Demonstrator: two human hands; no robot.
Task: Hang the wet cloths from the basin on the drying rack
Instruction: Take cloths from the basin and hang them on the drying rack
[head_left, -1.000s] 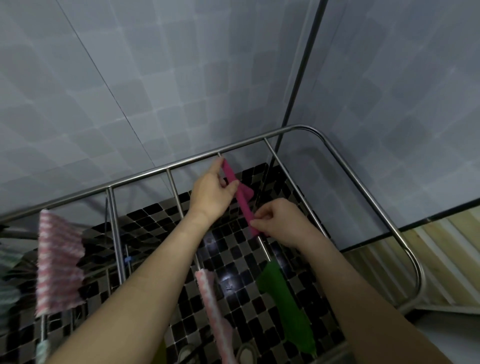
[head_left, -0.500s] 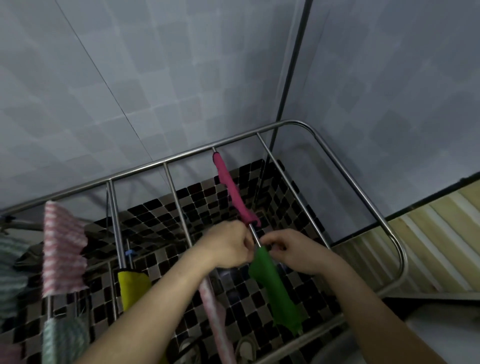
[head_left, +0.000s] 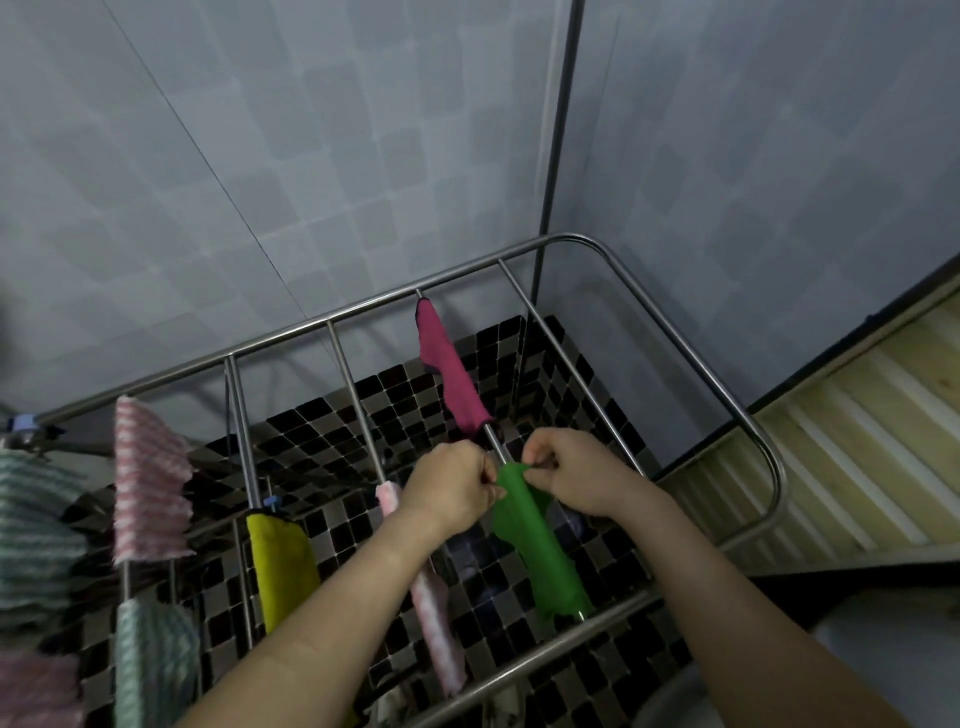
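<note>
Here both hands meet over one rail of the steel drying rack (head_left: 374, 305). The left hand (head_left: 452, 486) and right hand (head_left: 576, 475) each pinch the upper edge of the green cloth (head_left: 545, 556), fingers curled tight on the fabric. The cloth is draped over the rail and hangs down both sides. Farther along the same rail hangs a magenta cloth (head_left: 452, 374), apart from the green one. On the rails to the left hang a pale pink striped cloth (head_left: 436, 613), a yellow cloth (head_left: 283, 566) and a pink striped cloth (head_left: 148, 483).
</note>
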